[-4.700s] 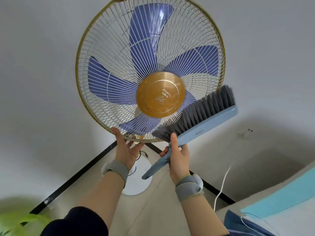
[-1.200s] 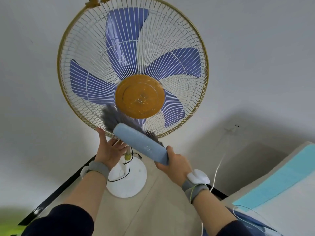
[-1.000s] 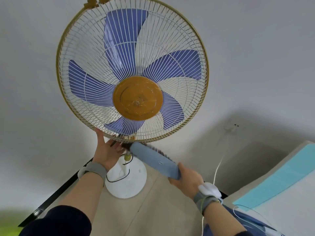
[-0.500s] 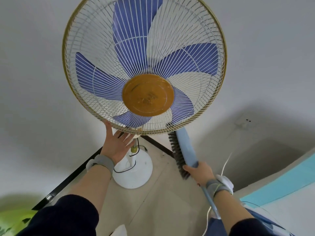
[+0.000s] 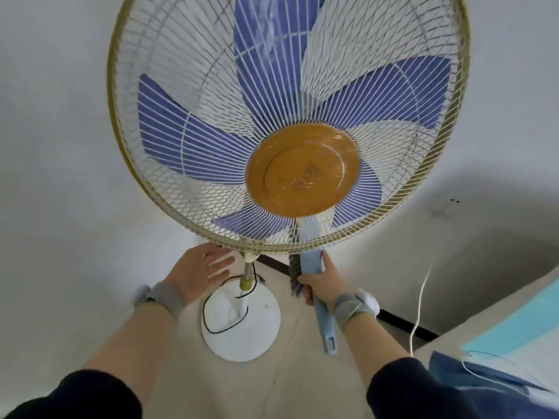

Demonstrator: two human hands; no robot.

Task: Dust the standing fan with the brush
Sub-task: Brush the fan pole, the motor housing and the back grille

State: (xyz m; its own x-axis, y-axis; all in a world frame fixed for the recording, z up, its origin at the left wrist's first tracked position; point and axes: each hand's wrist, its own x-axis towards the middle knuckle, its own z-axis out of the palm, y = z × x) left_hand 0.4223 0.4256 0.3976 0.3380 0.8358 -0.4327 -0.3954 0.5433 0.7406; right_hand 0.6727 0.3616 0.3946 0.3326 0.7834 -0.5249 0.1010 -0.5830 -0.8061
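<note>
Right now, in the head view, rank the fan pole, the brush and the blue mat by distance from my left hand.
1. Fan pole, just right of the left hand.
2. Brush, further right, in the right hand.
3. Blue mat, far right.

Right of the pole [image 5: 246, 275], the brush [image 5: 311, 263] stands with its head behind the lower fan grille [image 5: 263, 234].

Dark navy sleeves [image 5: 90, 394], grey wristbands [image 5: 165, 298], white pod [image 5: 367, 298] on right wrist
</note>
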